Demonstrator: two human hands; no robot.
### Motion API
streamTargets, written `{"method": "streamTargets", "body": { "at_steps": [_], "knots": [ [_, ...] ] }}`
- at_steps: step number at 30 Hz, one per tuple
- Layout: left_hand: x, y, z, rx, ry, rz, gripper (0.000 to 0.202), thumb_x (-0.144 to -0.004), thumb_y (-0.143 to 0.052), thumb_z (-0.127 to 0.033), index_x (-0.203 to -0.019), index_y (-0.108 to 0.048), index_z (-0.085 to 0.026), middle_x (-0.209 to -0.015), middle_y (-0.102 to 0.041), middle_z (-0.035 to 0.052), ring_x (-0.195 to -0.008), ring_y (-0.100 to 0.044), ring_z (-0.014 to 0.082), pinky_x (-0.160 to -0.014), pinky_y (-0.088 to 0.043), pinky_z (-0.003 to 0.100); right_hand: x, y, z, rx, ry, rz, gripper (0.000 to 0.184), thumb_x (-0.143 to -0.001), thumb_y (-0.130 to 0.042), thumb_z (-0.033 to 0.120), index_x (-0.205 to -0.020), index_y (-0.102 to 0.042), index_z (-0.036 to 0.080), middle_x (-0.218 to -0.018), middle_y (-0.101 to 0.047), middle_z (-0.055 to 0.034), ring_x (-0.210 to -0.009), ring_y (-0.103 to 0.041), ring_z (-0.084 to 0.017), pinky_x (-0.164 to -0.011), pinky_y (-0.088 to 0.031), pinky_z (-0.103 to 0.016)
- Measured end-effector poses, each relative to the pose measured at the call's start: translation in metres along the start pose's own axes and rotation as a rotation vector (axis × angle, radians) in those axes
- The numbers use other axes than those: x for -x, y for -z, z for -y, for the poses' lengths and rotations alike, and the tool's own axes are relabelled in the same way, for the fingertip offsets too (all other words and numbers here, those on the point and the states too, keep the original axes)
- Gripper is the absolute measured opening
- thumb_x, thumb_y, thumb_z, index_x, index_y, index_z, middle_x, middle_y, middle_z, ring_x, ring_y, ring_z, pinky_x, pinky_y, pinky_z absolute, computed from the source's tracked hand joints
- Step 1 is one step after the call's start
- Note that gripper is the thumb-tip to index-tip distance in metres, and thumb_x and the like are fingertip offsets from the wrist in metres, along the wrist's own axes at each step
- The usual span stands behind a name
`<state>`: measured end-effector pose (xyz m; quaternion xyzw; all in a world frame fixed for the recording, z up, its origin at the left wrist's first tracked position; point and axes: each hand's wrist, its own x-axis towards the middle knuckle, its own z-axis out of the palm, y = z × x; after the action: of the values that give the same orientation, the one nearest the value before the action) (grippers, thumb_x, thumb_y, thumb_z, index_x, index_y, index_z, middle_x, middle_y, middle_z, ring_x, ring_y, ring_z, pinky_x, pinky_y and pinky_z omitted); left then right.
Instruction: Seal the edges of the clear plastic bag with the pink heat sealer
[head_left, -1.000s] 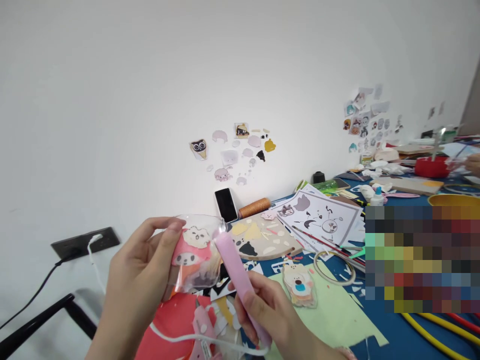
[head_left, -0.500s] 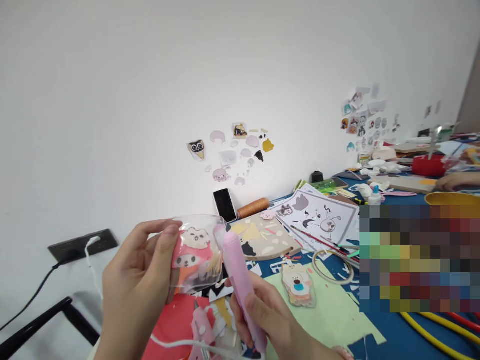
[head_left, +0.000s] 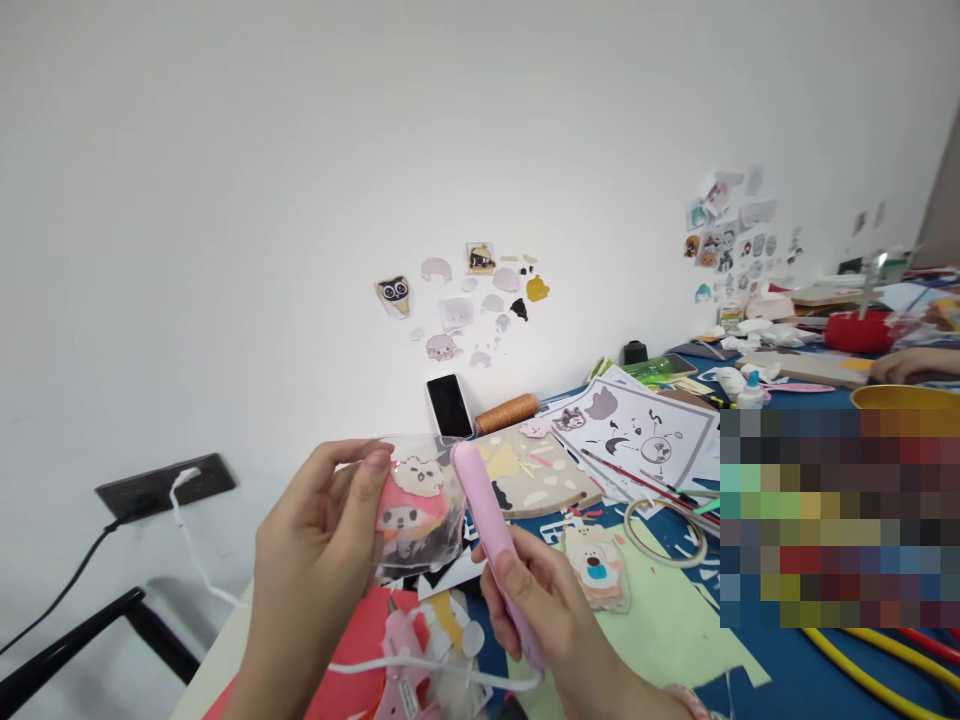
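Between my left hand's (head_left: 326,545) thumb and fingers is a clear plastic pouch (head_left: 442,545), its upper left edge pinched. Inside it lie cartoon cutouts, a white animal face above a pink-hooded one. My right hand (head_left: 544,605) is wrapped round a slim pink corded tool (head_left: 491,525) that looks like a mini hair straightener. Its upper end is at the pouch's right edge; whether it clamps the film I cannot tell. A white cord (head_left: 442,672) runs from its lower end. Below the hands are a pink glue gun (head_left: 405,650) and red paper (head_left: 341,665).
Right of my hands, a wrapped bear cutout (head_left: 596,570) lies on pale green paper (head_left: 660,625). Behind are a beige board (head_left: 551,500), tape ring (head_left: 690,560), printed sheet (head_left: 630,430), phone (head_left: 450,405) and thread spool (head_left: 508,412). Another person's hand (head_left: 911,365) shows at far right.
My left hand has moved right with the pouch, and the pouch has turned slightly. The pink tool has shifted right and up a little in my right hand.
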<state>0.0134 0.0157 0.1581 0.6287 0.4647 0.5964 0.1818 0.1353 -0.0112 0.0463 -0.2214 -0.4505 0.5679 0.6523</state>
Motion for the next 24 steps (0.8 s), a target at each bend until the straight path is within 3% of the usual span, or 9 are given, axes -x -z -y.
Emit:
{"method": "streamTargets", "body": {
  "at_steps": [7,13,20,24],
  "knots": [
    [0.002,-0.003,0.0,0.097,0.095,-0.11,0.017,-0.081,-0.059,-0.042,-0.078,-0.057,-0.025,-0.037,-0.04,-0.0109,-0.025,-0.029,0.0048,-0.025,-0.022,0.013,-0.001,0.002,-0.005,-0.203,0.002,0.039,0.039,-0.084,-0.055,0.053,-0.098,-0.053,0.016,-0.067,-0.047,0.0036,-0.045,-0.04,-0.004,-0.042,-0.03,-0.018],
    [0.006,-0.01,0.003,0.089,0.097,-0.182,0.017,-0.083,-0.057,-0.04,-0.079,-0.057,-0.024,-0.035,-0.037,-0.0115,-0.025,-0.031,0.0054,-0.026,-0.024,0.013,0.0,0.0,-0.007,-0.187,-0.053,0.147,0.042,-0.083,-0.057,0.053,-0.102,-0.053,0.016,-0.07,-0.051,0.0022,-0.043,-0.043,-0.004,-0.038,-0.03,-0.016],
    [0.023,-0.03,0.001,0.114,0.101,-0.153,0.014,-0.081,-0.057,-0.037,-0.078,-0.056,-0.023,-0.042,-0.046,-0.0099,-0.026,-0.035,0.0058,-0.026,-0.028,0.015,-0.001,-0.003,-0.001,-0.115,-0.05,0.063,0.039,-0.085,-0.054,0.055,-0.08,-0.049,0.016,-0.059,-0.049,0.0046,-0.038,-0.041,-0.003,-0.034,-0.028,-0.014],
    [0.025,-0.032,0.003,0.11,0.083,-0.15,0.015,-0.08,-0.058,-0.038,-0.078,-0.057,-0.023,-0.044,-0.05,-0.0089,-0.026,-0.036,0.0058,-0.025,-0.029,0.015,-0.001,0.0,-0.003,-0.111,-0.053,0.011,0.039,-0.084,-0.054,0.054,-0.077,-0.049,0.016,-0.059,-0.049,0.0048,-0.037,-0.041,-0.003,-0.033,-0.028,-0.014]
  ]
}}
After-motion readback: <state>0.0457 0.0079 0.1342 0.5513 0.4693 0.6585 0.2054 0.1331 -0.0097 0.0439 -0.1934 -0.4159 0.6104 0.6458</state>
